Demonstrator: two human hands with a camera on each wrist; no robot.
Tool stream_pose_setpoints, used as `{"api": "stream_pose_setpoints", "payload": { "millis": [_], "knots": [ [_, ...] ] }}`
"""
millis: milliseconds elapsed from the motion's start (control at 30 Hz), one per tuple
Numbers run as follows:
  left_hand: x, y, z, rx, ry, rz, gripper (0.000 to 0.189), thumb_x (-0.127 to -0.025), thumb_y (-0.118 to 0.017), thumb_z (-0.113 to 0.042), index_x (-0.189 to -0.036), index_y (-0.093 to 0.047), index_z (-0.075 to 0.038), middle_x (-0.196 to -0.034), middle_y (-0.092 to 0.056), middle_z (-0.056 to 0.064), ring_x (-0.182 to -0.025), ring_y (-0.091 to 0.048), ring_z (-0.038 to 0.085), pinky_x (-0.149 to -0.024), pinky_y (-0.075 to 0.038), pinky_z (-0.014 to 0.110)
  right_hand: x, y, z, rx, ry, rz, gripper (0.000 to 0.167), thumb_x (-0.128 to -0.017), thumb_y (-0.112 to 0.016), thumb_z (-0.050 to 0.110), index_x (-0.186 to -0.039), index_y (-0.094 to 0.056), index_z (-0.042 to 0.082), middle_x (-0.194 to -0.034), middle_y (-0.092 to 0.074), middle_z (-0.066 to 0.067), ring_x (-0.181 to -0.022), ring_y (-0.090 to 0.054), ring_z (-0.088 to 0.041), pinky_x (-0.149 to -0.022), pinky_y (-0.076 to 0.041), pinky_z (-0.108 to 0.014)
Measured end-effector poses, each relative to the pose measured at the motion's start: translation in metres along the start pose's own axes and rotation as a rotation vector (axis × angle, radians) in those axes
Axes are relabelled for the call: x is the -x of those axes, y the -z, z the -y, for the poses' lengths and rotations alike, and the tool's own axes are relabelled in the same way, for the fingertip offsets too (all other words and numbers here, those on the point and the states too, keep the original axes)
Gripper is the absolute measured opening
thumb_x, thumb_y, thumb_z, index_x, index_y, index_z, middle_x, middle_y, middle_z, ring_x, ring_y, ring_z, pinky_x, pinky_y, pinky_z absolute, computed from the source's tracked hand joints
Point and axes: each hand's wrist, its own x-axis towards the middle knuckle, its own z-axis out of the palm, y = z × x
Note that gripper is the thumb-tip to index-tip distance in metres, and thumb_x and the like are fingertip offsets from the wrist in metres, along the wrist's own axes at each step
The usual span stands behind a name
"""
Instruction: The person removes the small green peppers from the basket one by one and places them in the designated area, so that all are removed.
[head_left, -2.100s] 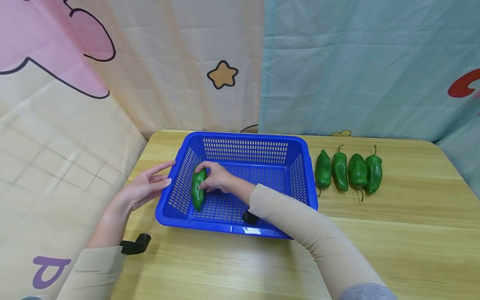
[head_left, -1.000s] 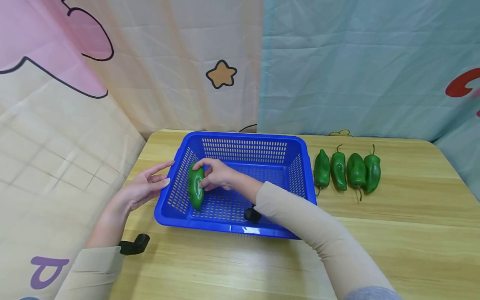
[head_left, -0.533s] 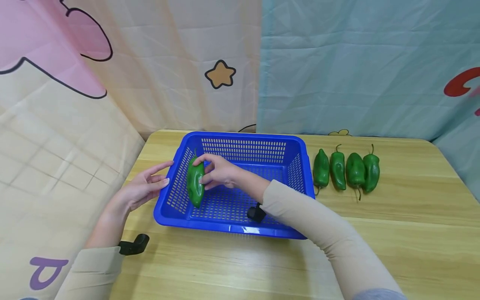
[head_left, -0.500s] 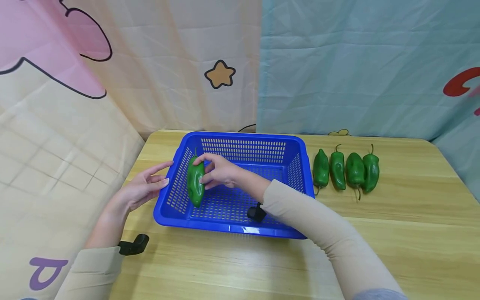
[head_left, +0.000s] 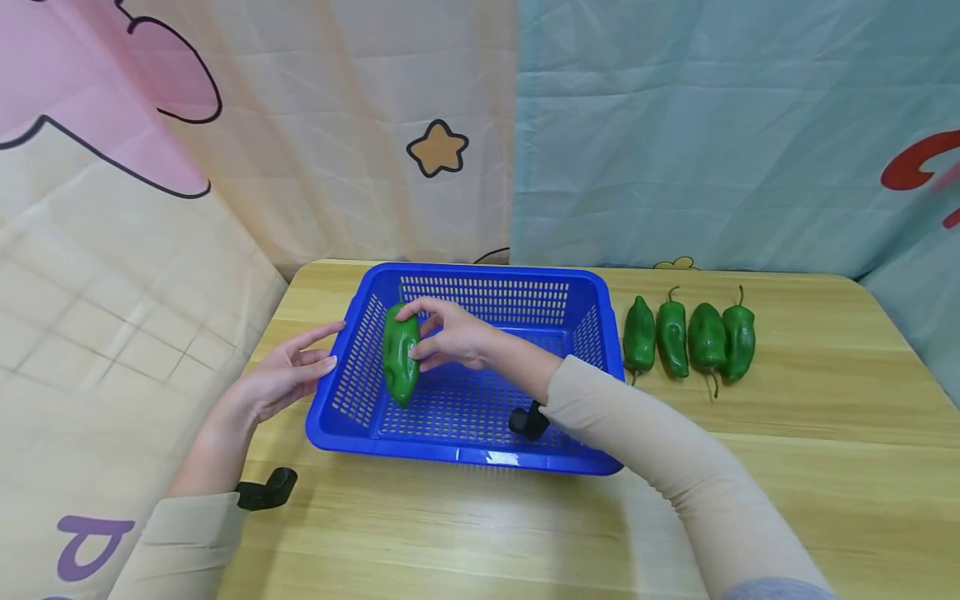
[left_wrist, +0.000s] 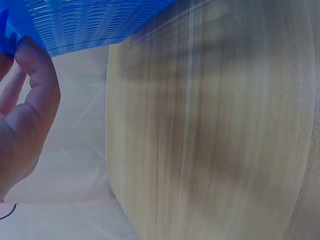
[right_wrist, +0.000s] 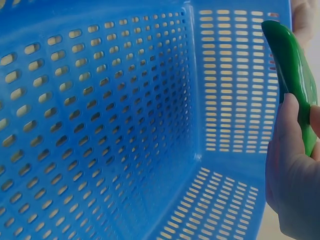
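In the head view my right hand [head_left: 457, 333] pinches a glossy green pepper [head_left: 401, 358] between thumb and fingers, near the left wall inside the blue plastic basket [head_left: 450, 455]. The right wrist view shows the same pepper [right_wrist: 295, 65] held up by the basket's wall, clear of the perforated floor. My left hand [head_left: 288, 375] holds the basket's left rim, thumb and index finger on it. Up close in the left wrist view, the thumb of my left hand [left_wrist: 32, 105] meets the underside of the rim; the other fingers are partly cut off.
Right of the basket, several green peppers [head_left: 707, 337] lie in a row on the wooden table [head_left: 795, 467], stems pointing different ways. Printed curtains [head_left: 645, 167] hang behind the table and along its left side. Each wrist carries a black camera mount [head_left: 270, 489].
My right hand has raised the pepper from low in the basket and shifted it slightly right. The left hand has stayed at the rim.
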Motion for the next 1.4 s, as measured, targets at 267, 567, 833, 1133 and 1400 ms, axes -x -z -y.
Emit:
{"api": "stream_pose_setpoints", "payload": {
  "millis": [267, 567, 833, 1133, 1400],
  "knots": [
    [0.0, -0.002, -0.002, 0.01, 0.025, -0.015, 0.061, -0.094, -0.053, -0.005, -0.148, -0.024, -0.013, -0.1, -0.067, 0.004, -0.09, -0.066, 0.018, -0.079, -0.054, 0.029, 0.009, 0.008, 0.002, -0.004, 0.01, 0.011, 0.053, -0.077, -0.055, -0.025, -0.123, -0.049, 0.001, -0.099, -0.046, -0.017, -0.075, -0.06, -0.025, -0.071, -0.056, -0.042],
    [0.0, -0.005, -0.004, 0.01, 0.023, -0.025, 0.059, -0.095, -0.053, -0.005, -0.147, -0.026, -0.012, -0.099, -0.067, 0.005, -0.088, -0.066, 0.018, -0.078, -0.055, 0.03, 0.021, 0.016, 0.007, -0.004, 0.022, 0.013, 0.052, -0.078, -0.055, -0.023, -0.124, -0.048, 0.001, -0.1, -0.047, -0.017, -0.075, -0.06, -0.025, -0.081, -0.051, -0.052],
    [0.0, -0.005, -0.003, 0.0, 0.032, -0.033, 0.06, -0.094, -0.053, -0.006, -0.147, -0.026, -0.013, -0.097, -0.067, 0.004, -0.086, -0.066, 0.017, -0.077, -0.055, 0.029, 0.03, 0.021, 0.012, 0.008, 0.034, 0.009, 0.052, -0.078, -0.055, -0.023, -0.124, -0.048, 0.001, -0.101, -0.049, -0.018, -0.076, -0.062, -0.025, -0.075, -0.055, -0.045],
    [0.0, -0.005, -0.002, 0.002, 0.024, -0.023, 0.06, -0.094, -0.054, -0.006, -0.147, -0.026, -0.013, -0.097, -0.067, 0.004, -0.086, -0.066, 0.018, -0.077, -0.055, 0.03, 0.041, 0.026, 0.015, 0.001, 0.057, 0.032, 0.053, -0.078, -0.054, -0.024, -0.125, -0.045, -0.001, -0.104, -0.047, -0.02, -0.077, -0.061, -0.025, -0.076, -0.054, -0.048],
    [0.0, -0.004, -0.002, -0.011, 0.019, -0.018, 0.058, -0.095, -0.053, -0.005, -0.146, -0.027, -0.014, -0.098, -0.067, 0.004, -0.087, -0.067, 0.018, -0.077, -0.055, 0.03, 0.051, 0.031, 0.015, 0.008, 0.062, 0.038, 0.052, -0.079, -0.054, -0.023, -0.125, -0.045, -0.001, -0.103, -0.047, -0.02, -0.077, -0.062, -0.024, -0.073, -0.056, -0.044]
  ]
}}
